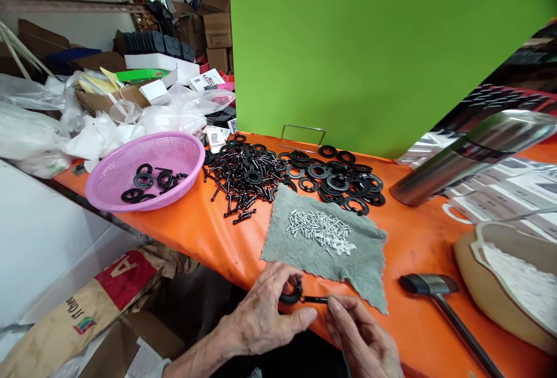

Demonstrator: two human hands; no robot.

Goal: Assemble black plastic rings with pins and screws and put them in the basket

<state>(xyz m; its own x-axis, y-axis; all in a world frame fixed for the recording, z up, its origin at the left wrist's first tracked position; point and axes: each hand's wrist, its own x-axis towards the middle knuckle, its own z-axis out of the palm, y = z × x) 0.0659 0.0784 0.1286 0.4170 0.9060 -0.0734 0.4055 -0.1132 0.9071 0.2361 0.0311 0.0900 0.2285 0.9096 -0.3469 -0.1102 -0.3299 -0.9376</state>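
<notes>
My left hand (265, 314) is closed around a black ring (290, 295) at the near edge of the orange table (204, 233). My right hand (361, 337) pinches a thin black rod (314, 300) that sticks out sideways from the ring. Both hands sit just below a grey cloth (365, 256) with several small white pins (319, 230) heaped on it. Beyond the cloth lie a pile of black rods (241, 184) and a pile of black rings (339, 178).
A pink basket (174, 152) at the left holds a few black rings. A hammer (435, 291) lies to the right of the cloth, beside a beige bowl (470, 268) of white pieces. A steel cylinder (470, 155) and a green panel (369, 47) stand behind. Bags and boxes crowd the left.
</notes>
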